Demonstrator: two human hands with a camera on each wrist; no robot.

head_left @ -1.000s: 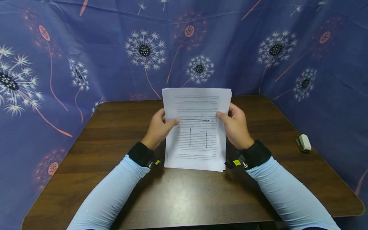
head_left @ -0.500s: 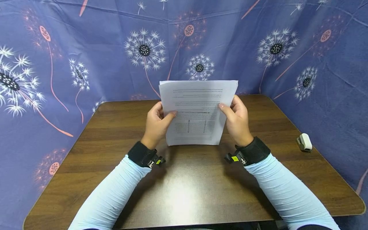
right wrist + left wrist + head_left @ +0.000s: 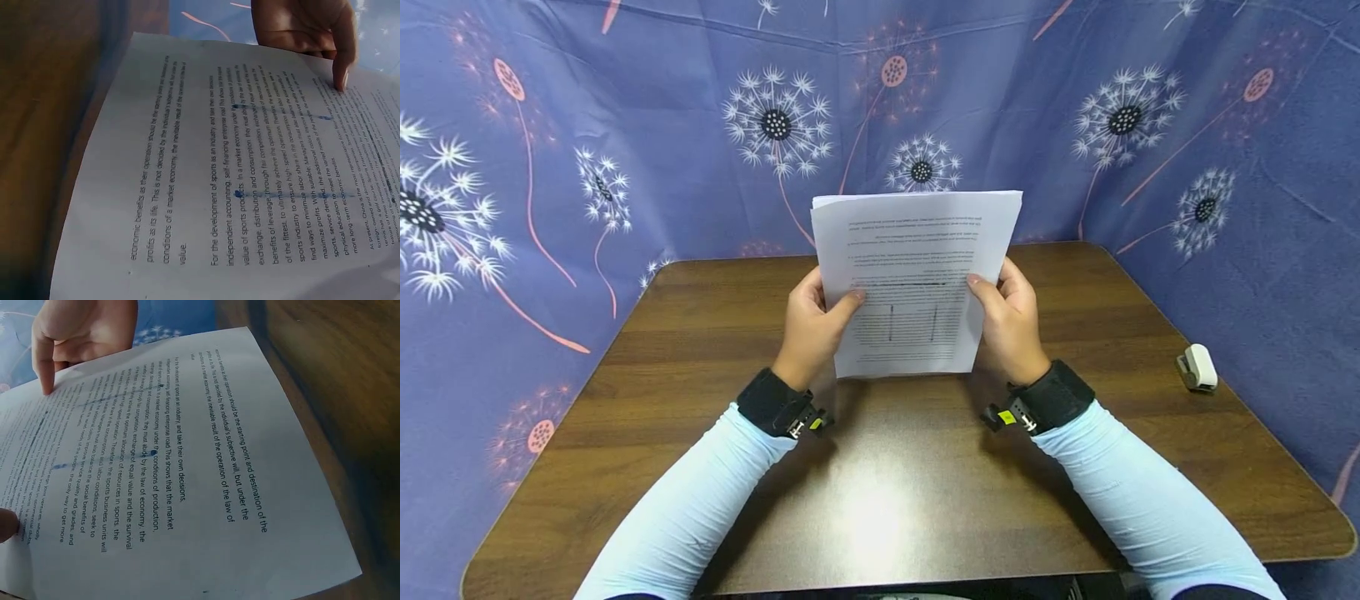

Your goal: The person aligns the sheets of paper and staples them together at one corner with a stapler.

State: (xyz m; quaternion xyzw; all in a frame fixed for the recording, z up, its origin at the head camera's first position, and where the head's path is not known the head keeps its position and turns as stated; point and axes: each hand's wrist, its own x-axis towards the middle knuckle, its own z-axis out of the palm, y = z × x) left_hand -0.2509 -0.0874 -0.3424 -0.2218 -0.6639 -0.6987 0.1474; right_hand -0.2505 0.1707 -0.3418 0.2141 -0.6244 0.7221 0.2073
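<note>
A stack of printed paper sheets [image 3: 917, 250] is held up over the table between both hands, tilted with its lower edge nearer the table. The left hand [image 3: 811, 332] grips its left edge, thumb on the front and fingers behind. At the opposite edge, the right hand [image 3: 1013, 327] pinches it in the same way. Blue pen lines mark the text in both wrist views. The left wrist view shows the right hand [image 3: 87, 331] with its thumb pressed on the page. In the right wrist view, the left hand [image 3: 306, 28] shows across the sheets.
A brown wooden table [image 3: 700, 467] lies beneath the hands. Near its right edge sits a small white and grey device [image 3: 1198, 367], perhaps a mini stapler. A blue curtain [image 3: 670, 108] with dandelion prints hangs behind and at the sides.
The paper stack has risen and tipped, its bottom edge now well above where it was a second ago. Both hands keep their grip, and the right one has shifted slightly inward.
</note>
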